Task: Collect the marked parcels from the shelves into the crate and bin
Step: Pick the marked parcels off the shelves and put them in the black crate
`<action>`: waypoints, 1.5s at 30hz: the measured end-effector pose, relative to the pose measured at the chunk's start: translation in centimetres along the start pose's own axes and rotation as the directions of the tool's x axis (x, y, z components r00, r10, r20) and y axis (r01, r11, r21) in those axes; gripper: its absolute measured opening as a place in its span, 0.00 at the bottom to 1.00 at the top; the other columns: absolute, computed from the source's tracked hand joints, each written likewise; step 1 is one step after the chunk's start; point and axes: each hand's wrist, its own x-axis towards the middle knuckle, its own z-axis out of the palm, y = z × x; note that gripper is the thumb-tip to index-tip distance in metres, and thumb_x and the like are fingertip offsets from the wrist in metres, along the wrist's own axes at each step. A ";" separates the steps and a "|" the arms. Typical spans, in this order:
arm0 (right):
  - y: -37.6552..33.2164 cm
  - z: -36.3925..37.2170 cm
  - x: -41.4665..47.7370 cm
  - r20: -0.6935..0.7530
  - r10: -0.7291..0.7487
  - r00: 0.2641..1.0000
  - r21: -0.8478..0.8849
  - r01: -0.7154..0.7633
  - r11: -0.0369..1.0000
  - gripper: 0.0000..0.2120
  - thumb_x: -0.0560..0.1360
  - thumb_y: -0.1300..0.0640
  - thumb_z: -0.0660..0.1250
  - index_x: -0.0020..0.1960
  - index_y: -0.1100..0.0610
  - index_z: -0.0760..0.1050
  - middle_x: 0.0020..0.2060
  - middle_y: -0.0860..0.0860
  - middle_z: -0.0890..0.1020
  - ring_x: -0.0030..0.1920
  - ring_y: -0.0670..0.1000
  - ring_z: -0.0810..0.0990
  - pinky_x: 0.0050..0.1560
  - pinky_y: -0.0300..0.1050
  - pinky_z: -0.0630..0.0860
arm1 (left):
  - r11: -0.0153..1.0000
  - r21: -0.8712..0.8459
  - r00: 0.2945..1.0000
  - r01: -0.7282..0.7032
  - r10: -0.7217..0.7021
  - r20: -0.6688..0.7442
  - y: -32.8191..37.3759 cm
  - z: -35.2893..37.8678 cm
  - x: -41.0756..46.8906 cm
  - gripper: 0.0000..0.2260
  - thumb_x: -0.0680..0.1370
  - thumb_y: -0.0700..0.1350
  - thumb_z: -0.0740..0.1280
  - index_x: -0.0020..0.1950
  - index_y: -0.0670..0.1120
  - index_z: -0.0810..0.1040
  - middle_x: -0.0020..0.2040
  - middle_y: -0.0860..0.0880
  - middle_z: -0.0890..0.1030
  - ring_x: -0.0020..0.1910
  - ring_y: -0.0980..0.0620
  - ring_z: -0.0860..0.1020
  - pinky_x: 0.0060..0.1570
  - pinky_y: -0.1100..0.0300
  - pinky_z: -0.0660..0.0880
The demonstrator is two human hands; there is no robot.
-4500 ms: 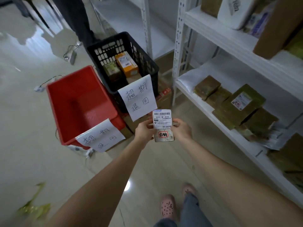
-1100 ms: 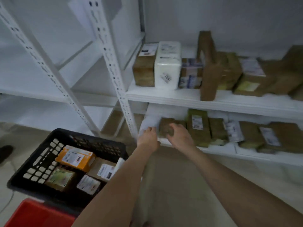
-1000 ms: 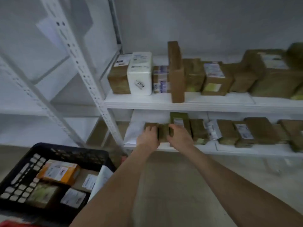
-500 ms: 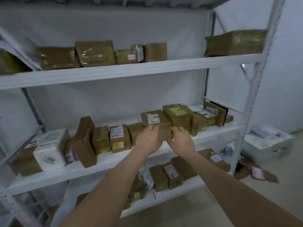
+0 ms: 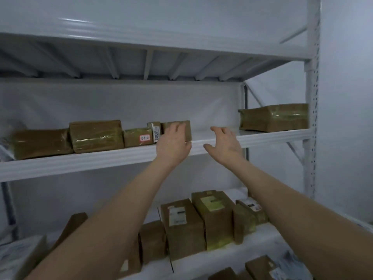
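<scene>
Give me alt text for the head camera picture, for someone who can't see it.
A person's left hand touches a brown parcel on a white shelf, while the right hand reaches open beside it, holding nothing. More taped brown parcels line that shelf and the one below.

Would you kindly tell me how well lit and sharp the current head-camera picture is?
Head view: dim, flat light; a glare streak at upper left; the leftmost parcel and the right parcel smear near the frame edges; the pink label is just readable.
</scene>
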 end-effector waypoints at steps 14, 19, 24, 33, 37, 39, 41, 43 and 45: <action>-1.8 6.3 12.2 0.249 0.052 0.967 0.605 -0.197 0.772 0.28 0.79 0.41 0.58 0.67 0.62 0.71 0.65 0.59 0.75 0.65 0.59 0.73 0.65 0.48 0.69 | 0.833 -0.368 0.899 0.413 -0.439 0.015 -0.5 3.4 7.6 0.27 0.79 0.52 0.62 0.74 0.44 0.61 0.68 0.40 0.72 0.67 0.40 0.71 0.64 0.51 0.68; 2.7 4.7 12.8 0.241 0.152 0.959 0.713 -0.281 0.643 0.28 0.76 0.38 0.61 0.62 0.60 0.75 0.56 0.56 0.80 0.57 0.57 0.78 0.57 0.48 0.73 | 0.409 -0.749 0.754 0.522 -0.631 0.181 2.9 3.9 9.2 0.29 0.75 0.56 0.64 0.73 0.47 0.63 0.67 0.44 0.74 0.62 0.41 0.75 0.63 0.48 0.72; 8.0 2.0 12.8 0.276 0.199 0.940 0.798 -0.339 0.497 0.19 0.72 0.43 0.68 0.51 0.57 0.73 0.52 0.56 0.79 0.52 0.56 0.78 0.54 0.53 0.77 | 0.155 -0.822 0.692 0.547 -0.637 0.340 7.8 5.2 10.2 0.14 0.76 0.44 0.69 0.58 0.38 0.76 0.51 0.42 0.79 0.46 0.46 0.79 0.39 0.60 0.78; 12.4 -1.0 11.7 0.449 0.036 0.893 0.846 -0.438 0.302 0.14 0.72 0.64 0.68 0.58 0.62 0.78 0.43 0.55 0.82 0.38 0.50 0.80 0.37 0.39 0.77 | 0.202 -0.847 0.785 0.492 -0.524 0.331 12.6 5.7 9.2 0.19 0.75 0.27 0.60 0.62 0.43 0.72 0.48 0.51 0.80 0.44 0.54 0.77 0.42 0.64 0.75; 13.0 -1.7 11.4 0.433 0.009 0.901 0.865 -0.418 0.278 0.15 0.73 0.66 0.66 0.59 0.58 0.77 0.44 0.52 0.82 0.40 0.49 0.80 0.37 0.39 0.76 | 0.224 -0.846 0.800 0.484 -0.504 0.325 12.9 5.7 9.0 0.27 0.75 0.26 0.61 0.73 0.41 0.64 0.58 0.49 0.76 0.57 0.49 0.75 0.53 0.58 0.74; 12.9 -1.8 11.3 0.409 0.010 0.913 0.879 -0.397 0.265 0.18 0.73 0.66 0.66 0.62 0.57 0.75 0.47 0.52 0.82 0.41 0.48 0.80 0.37 0.38 0.76 | 0.246 -0.851 0.811 0.464 -0.504 0.297 12.5 5.9 9.3 0.30 0.74 0.26 0.61 0.75 0.41 0.61 0.66 0.48 0.73 0.62 0.48 0.74 0.55 0.58 0.74; 12.8 -1.7 11.5 0.356 0.028 0.934 0.897 -0.350 0.271 0.25 0.73 0.66 0.67 0.69 0.54 0.70 0.53 0.54 0.81 0.45 0.50 0.80 0.41 0.40 0.76 | 0.283 -0.853 0.838 0.438 -0.473 0.273 12.2 6.1 9.9 0.28 0.74 0.28 0.63 0.73 0.42 0.66 0.62 0.50 0.76 0.63 0.48 0.74 0.59 0.57 0.74; 12.8 -1.9 12.0 0.283 0.038 0.958 0.908 -0.280 0.311 0.31 0.74 0.64 0.69 0.73 0.51 0.63 0.57 0.54 0.79 0.52 0.52 0.79 0.50 0.44 0.77 | 0.336 -0.848 0.882 0.410 -0.382 0.276 12.0 6.1 10.5 0.27 0.71 0.32 0.67 0.69 0.44 0.71 0.60 0.51 0.78 0.63 0.49 0.75 0.63 0.54 0.73; 13.0 -2.4 12.6 0.227 -0.047 0.973 0.892 -0.189 0.411 0.32 0.72 0.59 0.73 0.72 0.50 0.65 0.58 0.51 0.77 0.56 0.52 0.76 0.56 0.44 0.74 | 0.355 -0.845 0.899 0.400 -0.330 0.287 11.8 6.2 11.3 0.29 0.70 0.33 0.70 0.70 0.45 0.72 0.64 0.48 0.76 0.64 0.48 0.74 0.66 0.52 0.71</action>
